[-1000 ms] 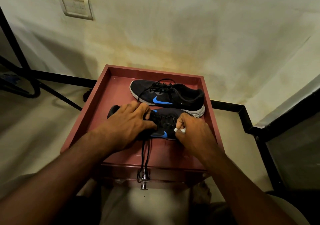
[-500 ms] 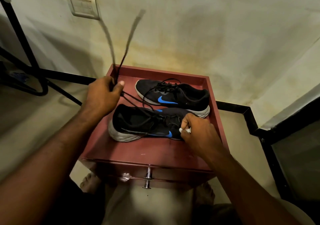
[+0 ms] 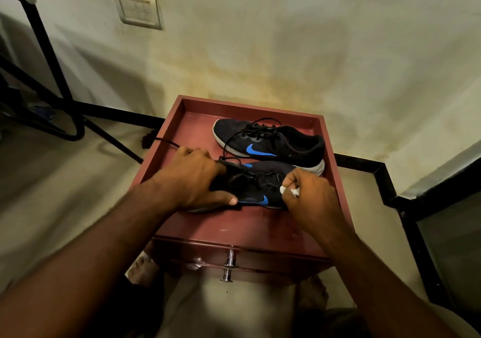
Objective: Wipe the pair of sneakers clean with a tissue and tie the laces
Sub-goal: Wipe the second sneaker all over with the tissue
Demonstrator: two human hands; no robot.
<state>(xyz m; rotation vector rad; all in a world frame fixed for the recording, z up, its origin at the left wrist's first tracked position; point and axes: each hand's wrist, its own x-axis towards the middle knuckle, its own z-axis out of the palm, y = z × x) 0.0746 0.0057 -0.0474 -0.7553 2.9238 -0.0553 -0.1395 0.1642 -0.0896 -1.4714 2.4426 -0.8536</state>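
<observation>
Two black sneakers with blue logos lie on a red cabinet top (image 3: 234,223). The far sneaker (image 3: 281,145) rests near the back rim, laces loose. My left hand (image 3: 194,178) clamps over the heel end of the near sneaker (image 3: 260,184), thumb on its side. The near sneaker's laces (image 3: 166,141) trail out to the left over the cabinet's rim. My right hand (image 3: 309,197) pinches a small white tissue (image 3: 290,190) against the toe end of the near sneaker.
The cabinet stands against a stained wall with a switch plate (image 3: 138,10). A drawer handle (image 3: 229,266) sticks out at its front. Black metal furniture legs (image 3: 52,59) stand at the left, a dark frame (image 3: 406,207) at the right. Bare feet show below the cabinet.
My left hand, which had flung the laces up and left, has come back down onto the near sneaker's heel end. The laces now lie over the left rim. The right hand stays with the tissue.
</observation>
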